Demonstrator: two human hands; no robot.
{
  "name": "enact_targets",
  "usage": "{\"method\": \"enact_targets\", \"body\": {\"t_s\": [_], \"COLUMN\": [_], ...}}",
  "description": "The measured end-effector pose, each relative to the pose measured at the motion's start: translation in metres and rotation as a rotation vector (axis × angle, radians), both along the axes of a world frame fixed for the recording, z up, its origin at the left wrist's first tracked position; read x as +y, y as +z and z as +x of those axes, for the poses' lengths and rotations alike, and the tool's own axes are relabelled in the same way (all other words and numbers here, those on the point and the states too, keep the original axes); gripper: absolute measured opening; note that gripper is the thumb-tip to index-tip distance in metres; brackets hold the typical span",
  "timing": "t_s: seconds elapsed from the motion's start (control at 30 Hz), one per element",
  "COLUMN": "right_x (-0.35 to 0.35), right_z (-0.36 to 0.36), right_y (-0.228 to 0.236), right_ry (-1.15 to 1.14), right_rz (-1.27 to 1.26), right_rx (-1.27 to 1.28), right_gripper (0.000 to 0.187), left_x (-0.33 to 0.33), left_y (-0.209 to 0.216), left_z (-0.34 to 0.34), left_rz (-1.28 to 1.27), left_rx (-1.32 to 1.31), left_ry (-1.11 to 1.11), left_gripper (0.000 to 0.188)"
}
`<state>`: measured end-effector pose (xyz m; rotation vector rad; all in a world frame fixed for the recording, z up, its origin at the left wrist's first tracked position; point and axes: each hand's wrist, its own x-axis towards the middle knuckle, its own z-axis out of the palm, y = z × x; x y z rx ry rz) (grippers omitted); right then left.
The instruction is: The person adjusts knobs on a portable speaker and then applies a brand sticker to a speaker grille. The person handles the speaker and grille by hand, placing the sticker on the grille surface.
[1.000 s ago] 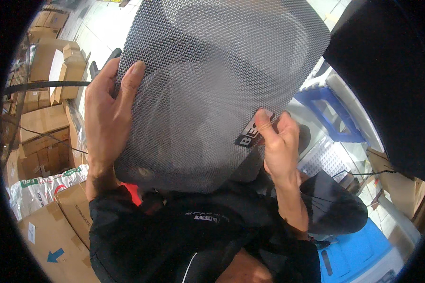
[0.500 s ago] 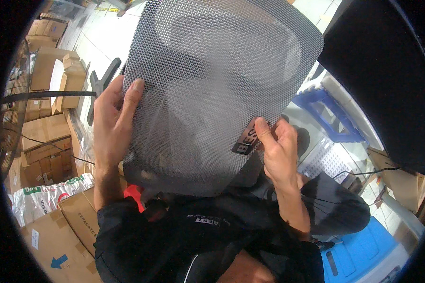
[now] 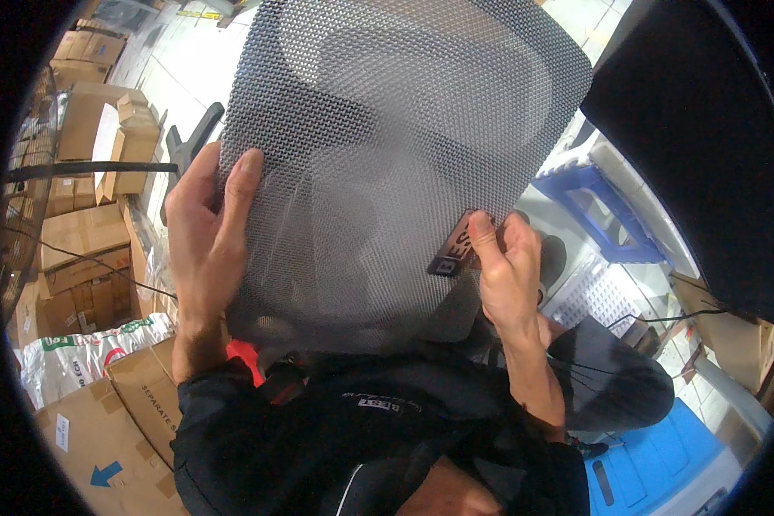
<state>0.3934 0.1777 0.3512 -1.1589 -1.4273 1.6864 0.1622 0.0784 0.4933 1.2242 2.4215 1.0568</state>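
Observation:
A grey mesh chair back [image 3: 344, 198], rounded at its corners and partly see-through, is held up in front of my chest. My left hand [image 3: 206, 232] is closed on its left edge, the thumb lying on the mesh and the fingers hidden behind. On the lower right edge, my right hand [image 3: 509, 262] grips it with a bent thumb and curled fingers. That thumb presses on the end of a small dark label [image 3: 454, 243] with pale lettering, attached at the same edge.
Cardboard boxes [image 3: 86, 241] are piled at the left beside a wire fan guard [image 3: 26, 189]. A black chair-base leg [image 3: 199, 138] lies beyond my left hand. To the right are a large black panel [image 3: 688, 146], a blue-and-white plastic stool [image 3: 606, 215] and a bright blue lid [image 3: 654, 460].
The mesh chair back has tilted slightly, its lower edge rising a little. Both hands keep their hold, and the right thumb stays on the label.

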Motion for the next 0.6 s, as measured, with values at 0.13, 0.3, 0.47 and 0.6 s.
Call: {"method": "enact_targets", "body": {"t_s": [0.13,0.3,0.47,0.6], "right_x": [-0.002,0.001,-0.005,-0.002], "right_z": [0.002,0.01,0.006,0.008], "right_y": [0.001,0.006,0.017,0.017], "right_ry": [0.021,0.085,0.049,0.074], "right_rz": [-0.121,-0.137,-0.077,-0.168], "right_rx": [0.002,0.113,-0.046,0.085], "right_gripper": [0.04,0.038,0.036,0.035], "left_x": [0.003,0.001,0.001,0.001], "left_y": [-0.005,-0.003,-0.01,-0.014], "left_z": [0.001,-0.01,-0.019,-0.022], "left_rz": [0.058,-0.037,-0.037,-0.02], "left_rx": [-0.157,-0.234,-0.297,-0.363], "left_ry": [0.015,-0.007,0.02,0.042], "left_gripper": [0.03,0.036,0.039,0.039]}}
